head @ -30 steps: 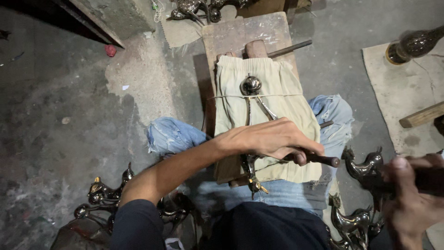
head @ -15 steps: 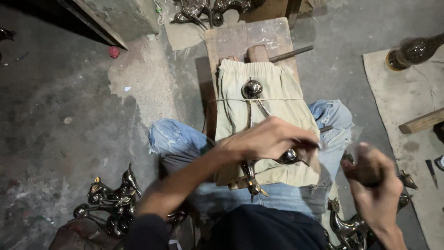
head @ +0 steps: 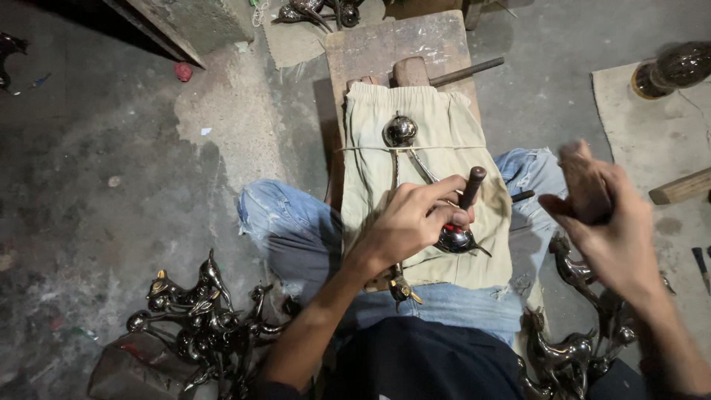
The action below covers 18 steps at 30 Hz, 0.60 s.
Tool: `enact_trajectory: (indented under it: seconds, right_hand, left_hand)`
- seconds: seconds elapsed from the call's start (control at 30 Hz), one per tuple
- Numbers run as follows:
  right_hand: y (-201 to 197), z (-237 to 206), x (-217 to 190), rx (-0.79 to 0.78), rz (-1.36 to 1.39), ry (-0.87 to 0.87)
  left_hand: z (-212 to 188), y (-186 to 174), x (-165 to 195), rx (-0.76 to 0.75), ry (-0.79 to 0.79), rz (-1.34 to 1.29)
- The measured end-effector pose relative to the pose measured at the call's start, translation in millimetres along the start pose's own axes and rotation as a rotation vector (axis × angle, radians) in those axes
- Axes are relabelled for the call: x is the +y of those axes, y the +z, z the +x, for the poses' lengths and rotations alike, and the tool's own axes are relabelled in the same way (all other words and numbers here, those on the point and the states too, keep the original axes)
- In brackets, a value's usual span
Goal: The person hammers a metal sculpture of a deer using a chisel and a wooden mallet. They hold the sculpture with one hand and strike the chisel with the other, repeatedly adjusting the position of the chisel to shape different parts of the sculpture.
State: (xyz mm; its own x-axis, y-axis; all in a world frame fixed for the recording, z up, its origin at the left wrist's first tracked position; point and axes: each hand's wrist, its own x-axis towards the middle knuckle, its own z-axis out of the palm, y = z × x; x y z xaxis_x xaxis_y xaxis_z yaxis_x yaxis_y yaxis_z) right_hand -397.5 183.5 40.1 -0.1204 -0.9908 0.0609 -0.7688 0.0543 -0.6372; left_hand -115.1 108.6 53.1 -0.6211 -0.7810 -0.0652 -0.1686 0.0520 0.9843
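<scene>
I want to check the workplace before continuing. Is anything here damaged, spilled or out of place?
Nothing looks spilled or broken. The left hand steadies a shiny metal piece on the cloth-covered block. The right hand is blurred, so what it holds is unclear.

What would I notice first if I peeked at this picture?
Probably the left hand in the middle, pressing a shiny dark metal piece and a small rod-like tool onto a beige cloth tied over a wooden block. The right hand is raised and blurred. Shiny metal animal figures lie piled at lower left.
</scene>
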Motion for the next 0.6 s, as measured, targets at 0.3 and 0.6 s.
enact_trajectory:
  seconds: [0.3,0.6]
  right_hand:
    - [-35,54,-19,-0.022,-0.123,-0.352]
    - [-32,77,-52,-0.692,-0.760,-0.075]
  left_hand:
    - [-5,-1,2,0.034,-0.039,0.037]
    - [-12,9,-19,0.143,0.199,0.287]
